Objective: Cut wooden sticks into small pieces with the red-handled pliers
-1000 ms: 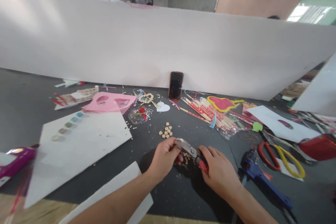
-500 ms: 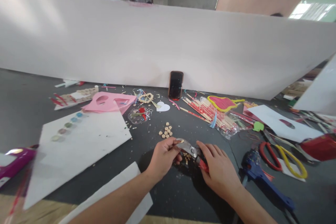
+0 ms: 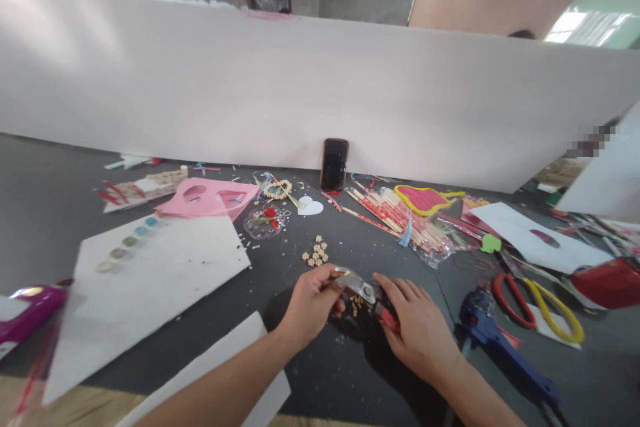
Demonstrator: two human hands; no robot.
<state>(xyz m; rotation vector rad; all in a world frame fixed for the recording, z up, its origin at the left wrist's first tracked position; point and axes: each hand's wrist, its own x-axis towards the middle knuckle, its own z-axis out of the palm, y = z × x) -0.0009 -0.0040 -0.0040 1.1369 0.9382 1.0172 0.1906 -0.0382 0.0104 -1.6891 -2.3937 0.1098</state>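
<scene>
On camera I see the right hand point(image 3: 417, 327) grasping pliers point(image 3: 368, 292), the left hand point(image 3: 311, 299) pinching a pale bit point(image 3: 346, 273), flower-shaped beads point(image 3: 317, 257) just beyond, a glue gun point(image 3: 507, 350) close on the right

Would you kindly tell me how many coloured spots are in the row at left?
5, on the white sheet, from far to near: blue spot, second blue spot, green spot, brownish spot and pale spot. Nothing covers the row, so none seem hidden.

Plier handles point(image 3: 389, 321) partly hidden by right fingers point(image 3: 392, 289), purple object point(image 3: 36, 309) cut off at left edge
</scene>
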